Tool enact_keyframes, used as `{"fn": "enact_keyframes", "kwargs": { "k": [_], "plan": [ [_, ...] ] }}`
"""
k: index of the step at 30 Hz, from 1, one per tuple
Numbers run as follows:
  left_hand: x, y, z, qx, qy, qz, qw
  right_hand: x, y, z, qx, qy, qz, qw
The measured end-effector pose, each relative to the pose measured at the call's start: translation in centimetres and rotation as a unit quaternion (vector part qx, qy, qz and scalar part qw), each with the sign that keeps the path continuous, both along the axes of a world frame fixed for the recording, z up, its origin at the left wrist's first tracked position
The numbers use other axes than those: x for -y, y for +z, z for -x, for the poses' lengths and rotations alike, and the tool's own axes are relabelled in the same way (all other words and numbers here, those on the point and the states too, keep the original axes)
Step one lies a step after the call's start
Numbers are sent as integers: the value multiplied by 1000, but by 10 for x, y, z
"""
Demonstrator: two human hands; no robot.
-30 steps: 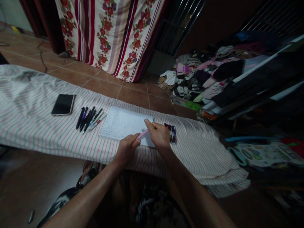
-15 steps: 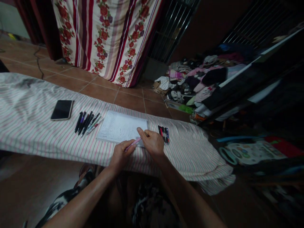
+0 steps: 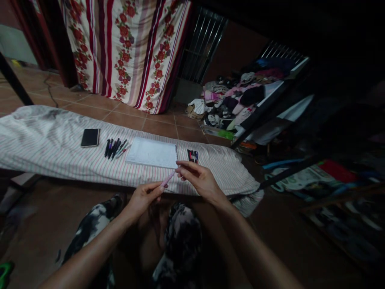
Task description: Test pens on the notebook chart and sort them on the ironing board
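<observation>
A slim pink pen (image 3: 168,178) is held slantwise between my hands, over the near edge of the cloth-covered surface. My left hand (image 3: 146,198) is closed round its lower left end. The thumb and fingertips of my right hand (image 3: 200,180) pinch its upper right end; whether that end is a cap I cannot make out. Just beyond lies a white spiral notebook (image 3: 152,152), its wire binding to the right. Several dark and light pens (image 3: 114,148) lie in a bunch left of it. A small row of red, black and blue pens (image 3: 193,156) is to its right.
A dark phone-like device (image 3: 90,137) lies at the left on the striped cloth (image 3: 54,140). Behind hangs a flowered curtain (image 3: 123,52). A heap of clothes (image 3: 234,96) lies at the back right. Dark bars cross the right side. My knees (image 3: 180,228) are below the surface.
The view has shifted, so the surface appears higher and farther away. Both hands have drawn nearer my body with the pen, and the right fingers have moved to its upper end.
</observation>
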State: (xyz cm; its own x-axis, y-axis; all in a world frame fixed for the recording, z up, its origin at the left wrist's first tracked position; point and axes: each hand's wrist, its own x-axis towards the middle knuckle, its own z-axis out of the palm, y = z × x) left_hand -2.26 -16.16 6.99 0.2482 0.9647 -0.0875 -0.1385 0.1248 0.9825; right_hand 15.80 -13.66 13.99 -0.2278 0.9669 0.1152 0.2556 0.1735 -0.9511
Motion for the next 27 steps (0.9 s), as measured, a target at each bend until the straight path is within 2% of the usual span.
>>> {"fn": "enact_keyframes", "kwargs": {
  "k": [5, 11, 17, 27],
  "plan": [
    [57, 15, 2, 18, -30, 13, 999, 55, 15, 5, 33, 25, -43, 998],
    [99, 21, 10, 26, -57, 28, 998, 99, 28, 8, 67, 60, -69, 994],
    [121, 27, 15, 11, -47, -1, 999, 122, 33, 17, 90, 45, -79, 992],
    [137, 23, 25, -44, -29, -77, 996, 135, 21, 28, 161, 25, -112, 980]
  ]
}}
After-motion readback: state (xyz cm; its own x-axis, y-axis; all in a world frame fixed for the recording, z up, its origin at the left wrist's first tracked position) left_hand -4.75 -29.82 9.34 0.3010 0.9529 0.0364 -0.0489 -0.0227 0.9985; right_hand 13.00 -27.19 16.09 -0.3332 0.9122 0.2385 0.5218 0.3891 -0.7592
